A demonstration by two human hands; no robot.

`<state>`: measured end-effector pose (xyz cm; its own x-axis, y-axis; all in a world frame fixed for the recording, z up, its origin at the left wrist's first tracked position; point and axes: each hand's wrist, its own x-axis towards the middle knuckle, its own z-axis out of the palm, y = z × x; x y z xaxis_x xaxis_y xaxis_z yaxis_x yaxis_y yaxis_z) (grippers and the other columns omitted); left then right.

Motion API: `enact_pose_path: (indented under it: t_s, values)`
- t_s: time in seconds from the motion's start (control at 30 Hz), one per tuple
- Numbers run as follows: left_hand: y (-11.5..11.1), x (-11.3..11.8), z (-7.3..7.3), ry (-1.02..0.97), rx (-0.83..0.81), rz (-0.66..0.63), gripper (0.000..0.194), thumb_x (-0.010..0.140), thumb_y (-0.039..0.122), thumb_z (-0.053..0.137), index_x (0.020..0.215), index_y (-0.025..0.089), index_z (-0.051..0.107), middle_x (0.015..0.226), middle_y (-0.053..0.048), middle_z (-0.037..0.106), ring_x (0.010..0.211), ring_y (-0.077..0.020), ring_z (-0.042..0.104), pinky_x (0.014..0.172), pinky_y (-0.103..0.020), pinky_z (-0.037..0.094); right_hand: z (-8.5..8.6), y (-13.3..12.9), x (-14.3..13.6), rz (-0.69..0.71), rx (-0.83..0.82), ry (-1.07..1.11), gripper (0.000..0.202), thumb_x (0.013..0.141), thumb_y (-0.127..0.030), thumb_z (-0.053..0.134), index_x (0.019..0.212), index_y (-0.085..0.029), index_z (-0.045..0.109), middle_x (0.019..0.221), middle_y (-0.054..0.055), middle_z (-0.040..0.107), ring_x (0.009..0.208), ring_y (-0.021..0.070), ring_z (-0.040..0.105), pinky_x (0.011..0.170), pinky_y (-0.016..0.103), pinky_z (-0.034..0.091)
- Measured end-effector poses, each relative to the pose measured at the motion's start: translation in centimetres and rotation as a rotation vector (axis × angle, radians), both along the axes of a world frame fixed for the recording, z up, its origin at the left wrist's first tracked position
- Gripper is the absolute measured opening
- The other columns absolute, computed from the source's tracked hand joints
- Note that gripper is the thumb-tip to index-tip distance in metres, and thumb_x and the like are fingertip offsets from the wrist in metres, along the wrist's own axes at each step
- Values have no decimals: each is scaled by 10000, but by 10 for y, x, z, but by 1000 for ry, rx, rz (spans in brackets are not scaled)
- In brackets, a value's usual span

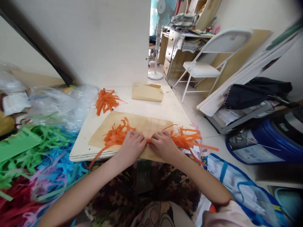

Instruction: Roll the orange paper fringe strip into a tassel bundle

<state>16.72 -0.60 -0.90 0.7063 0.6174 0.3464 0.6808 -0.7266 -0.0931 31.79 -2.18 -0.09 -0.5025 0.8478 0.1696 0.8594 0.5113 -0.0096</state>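
Observation:
A bundle of orange paper strips (115, 134) lies across a brown paper sheet (146, 126) on a low white table (165, 108). My left hand (131, 146) and my right hand (163, 145) are side by side at the table's front edge, both closed on the middle of the bundle. Strip ends fan out to the left of my left hand and to the right of my right hand (187, 138). A second loose heap of orange strips (105, 101) sits at the table's back left.
A folded brown paper piece (147, 92) lies at the table's far edge. Green, blue and red paper strips (28, 157) pile up left, beside clear plastic bags (59, 102). A white folding chair (203, 67), a fan (158, 41) and leaning boards stand behind.

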Motion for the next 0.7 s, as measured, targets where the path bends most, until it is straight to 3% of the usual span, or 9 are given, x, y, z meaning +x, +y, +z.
enact_pose_path:
  t_s: [0.17,0.23,0.33,0.43,0.53,0.7]
  values:
    - [14,-8,6,-191,-478,-44,173,763,230,466,712,167,619,673,-14,580,642,-104,512,586,-208,378,5,9,4,-1,-197,106,120,747,-203,513,701,-199,623,752,-18,601,664,96,515,643,243,278]
    - [18,-9,9,-212,-547,-34,167,754,227,478,697,169,623,656,-9,581,632,-97,515,574,-194,377,7,13,4,-2,-228,107,108,726,-178,530,677,-201,624,725,-33,606,622,78,520,614,226,283]
    - [19,-7,9,-112,-450,-55,192,765,232,451,695,171,619,653,-17,573,650,-120,516,601,-229,376,8,15,1,-5,-217,87,138,734,-163,500,669,-186,619,705,-20,606,599,84,519,595,228,283]
    - [15,-3,3,26,-180,-86,222,778,191,408,657,142,587,635,-36,555,632,-151,508,606,-279,365,7,12,-3,-15,-166,43,162,747,-156,458,674,-145,602,703,28,594,618,125,515,594,261,275]
    - [11,1,-3,74,40,-31,202,762,150,415,612,127,549,589,-44,533,591,-176,500,568,-296,353,3,9,-6,-42,-49,-50,157,744,-164,448,664,-126,577,676,54,574,628,159,505,594,286,267]
    - [13,-1,-3,82,35,101,179,750,202,459,602,126,525,576,-49,525,585,-188,503,557,-298,352,-3,7,4,-109,19,-77,159,756,-187,460,646,-140,565,637,43,564,619,164,499,596,282,274]
